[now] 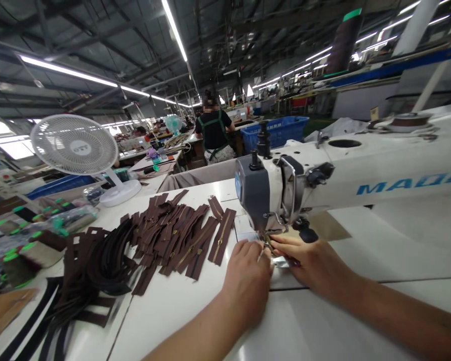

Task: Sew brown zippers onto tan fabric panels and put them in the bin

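Note:
A white and grey sewing machine (pixel 261 193) stands at the right, its needle area just beyond my fingertips. My left hand (pixel 248 278) lies left of the presser foot with its fingers curled together; what they hold is hidden. From the right, my right hand (pixel 304 255) reaches in, thumb and fingers pressed together close to the foot. A small dark brown edge shows beneath it, too little to name. To the left of my hands spreads a pile of brown zippers (pixel 169 230) with brass teeth. One brown zipper (pixel 222 238) lies at the pile's near right side.
Dark curved strips (pixel 107 260) lie left of the zippers, some hanging toward the table's front. Thread cones (pixel 41 250) crowd the far left. A white fan (pixel 78 145) stands at the back left. Beyond the table are a seated person (pixel 212 128) and a blue basket (pixel 276 131).

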The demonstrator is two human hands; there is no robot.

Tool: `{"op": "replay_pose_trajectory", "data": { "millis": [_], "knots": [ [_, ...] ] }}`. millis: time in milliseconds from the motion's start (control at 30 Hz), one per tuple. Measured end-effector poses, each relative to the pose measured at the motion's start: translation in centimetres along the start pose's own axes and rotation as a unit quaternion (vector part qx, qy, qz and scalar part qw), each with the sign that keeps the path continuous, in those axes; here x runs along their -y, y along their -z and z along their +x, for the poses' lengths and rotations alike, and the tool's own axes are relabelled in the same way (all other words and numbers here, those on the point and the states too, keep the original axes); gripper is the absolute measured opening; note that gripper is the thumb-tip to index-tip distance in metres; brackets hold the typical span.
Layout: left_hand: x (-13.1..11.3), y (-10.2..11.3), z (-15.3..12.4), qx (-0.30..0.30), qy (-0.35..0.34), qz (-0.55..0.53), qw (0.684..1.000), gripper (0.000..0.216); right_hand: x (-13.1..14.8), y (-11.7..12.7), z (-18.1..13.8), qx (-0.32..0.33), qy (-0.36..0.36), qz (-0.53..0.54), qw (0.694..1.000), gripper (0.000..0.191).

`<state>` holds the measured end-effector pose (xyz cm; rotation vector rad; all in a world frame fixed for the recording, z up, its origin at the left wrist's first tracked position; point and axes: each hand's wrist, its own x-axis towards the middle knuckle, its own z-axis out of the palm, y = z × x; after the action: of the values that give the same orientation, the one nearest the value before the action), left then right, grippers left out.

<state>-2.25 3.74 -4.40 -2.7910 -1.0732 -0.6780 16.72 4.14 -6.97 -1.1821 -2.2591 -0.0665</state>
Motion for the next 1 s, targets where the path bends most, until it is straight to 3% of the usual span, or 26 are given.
{"op": "replay_pose_trajectory", "data": {
  "millis": [367, 733, 1000],
  "knots": [
    [-0.14, 0.64, 0.38, 0.02, 0.018, -0.015, 1.0, 0.011, -0.53, -0.53, 0.24, -0.024, 0.02, -0.018, 0.999, 0.039],
    [0.38, 0.98, 0.74, 0.026, -0.006, -0.01, 1.0, 0.017, -0.58, 0.0, 0.77, 0.026, -0.006, -0.016, 1.0, 0.037],
    [0.56, 0.93, 0.61, 0.019, -0.01, -0.01, 1.0, 0.016, -0.2, 0.06, 0.99, 0.02, -0.006, -0.026, 0.999, 0.034]
  ]
}}
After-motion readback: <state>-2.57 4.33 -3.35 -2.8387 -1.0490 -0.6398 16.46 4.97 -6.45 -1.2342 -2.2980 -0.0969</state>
